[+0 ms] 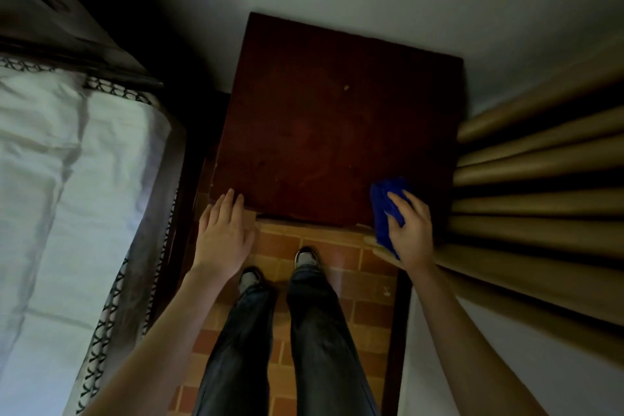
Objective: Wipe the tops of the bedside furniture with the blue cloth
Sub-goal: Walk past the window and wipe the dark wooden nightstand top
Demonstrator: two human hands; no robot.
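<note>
A dark red-brown wooden bedside table [324,132] stands against the wall, seen from above. My right hand [410,230] grips a blue cloth [385,203] and presses it on the table's near right corner; part of the cloth hangs past the front edge. My left hand [223,230] rests flat with its fingers spread, fingertips touching the near left corner of the top. A small pale speck [346,88] lies on the top toward the back.
A bed [67,179] with white sheets and a patterned border fills the left side. Tan curtain folds [540,186] hang close along the table's right edge. My legs and shoes [305,257] stand on an orange tiled floor [368,287] before the table.
</note>
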